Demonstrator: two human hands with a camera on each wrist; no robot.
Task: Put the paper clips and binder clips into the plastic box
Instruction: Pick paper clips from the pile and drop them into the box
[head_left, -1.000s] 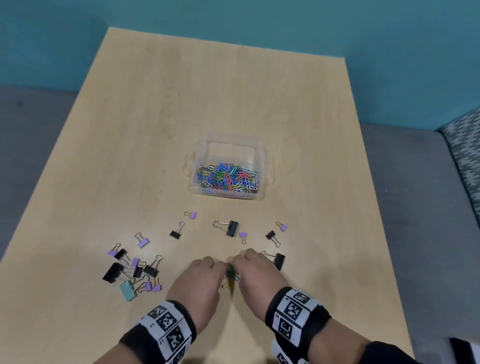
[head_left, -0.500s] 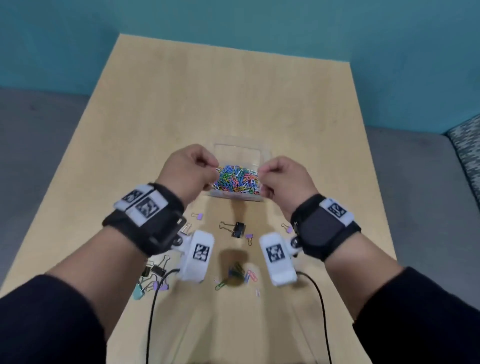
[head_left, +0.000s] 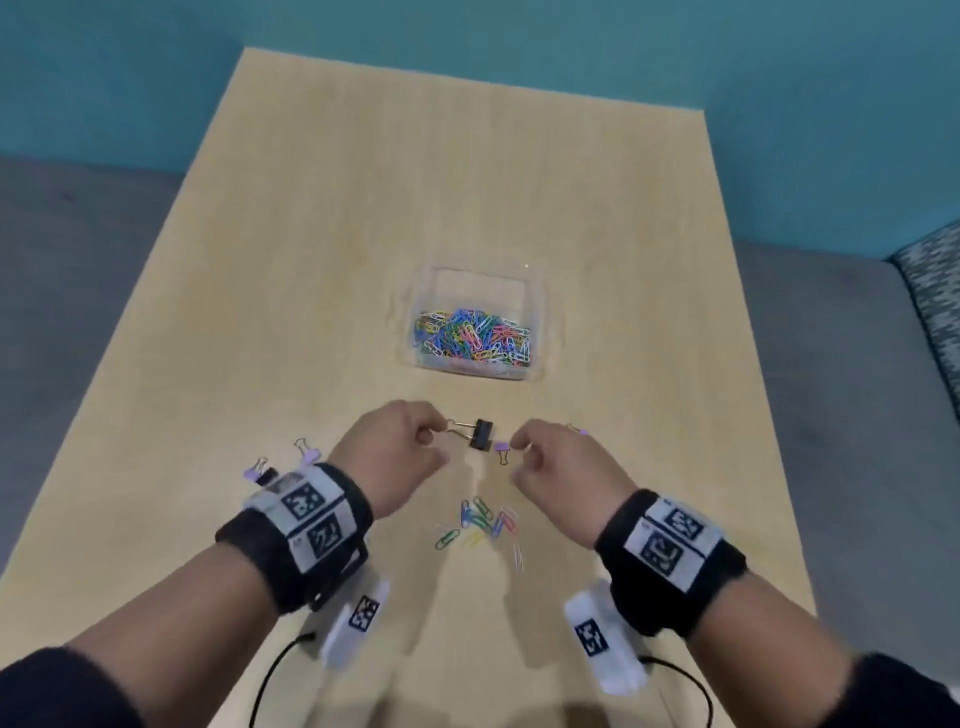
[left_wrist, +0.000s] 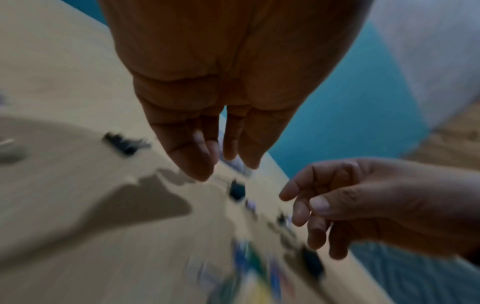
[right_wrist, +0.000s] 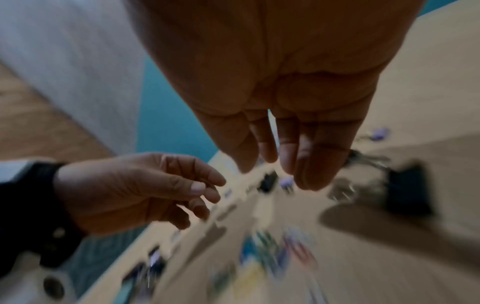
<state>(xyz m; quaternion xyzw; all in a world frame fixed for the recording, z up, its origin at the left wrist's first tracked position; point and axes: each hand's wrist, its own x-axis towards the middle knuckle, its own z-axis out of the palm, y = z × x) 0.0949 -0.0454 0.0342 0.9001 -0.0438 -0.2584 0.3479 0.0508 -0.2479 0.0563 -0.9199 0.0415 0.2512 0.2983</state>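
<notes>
Now that the hands are back from the box: both have left the plastic box (head_left: 542, 291) and hang low over the table (head_left: 311, 234), on the near side of the box, carrying nothing.
Left hand (head_left: 397, 452): loosely curled, thumb close to forefinger, nothing pinched in either wrist view. From the head view its fingertips sit at the wire end of the black binder clip (head_left: 481, 434); I cannot tell whether they touch it.
Right hand (head_left: 558, 465): relaxed and part curled, empty, its fingertips just beside the small purple clip (head_left: 501, 447).
What it means: a handful has evidently been delivered, since the clips in the box (head_left: 470, 338) make a thick coloured heap. No binder clip shows in there, so that half of the job looks unstarted.
Loose paper clips (head_left: 483, 525): a small scatter between the two wrists, nearer the person than the fingertips, still to collect.
Black binder clip, place: flat on the table between the two hands.
Black binder clip, heading: its wire handles point toward the left hand and its black body faces the right hand, so the long axis runs hand to hand, across the person.
Small purple clip, heading: body at the far end, wire loop pointing back toward the person, so its long axis lies crosswise to the black clip's.
Other binder clips (head_left: 306, 451): purple ones just outside the left wrist; more may be hidden under the arm.
Likely next: each hand seems placed to take the clip nearest to it.
</notes>
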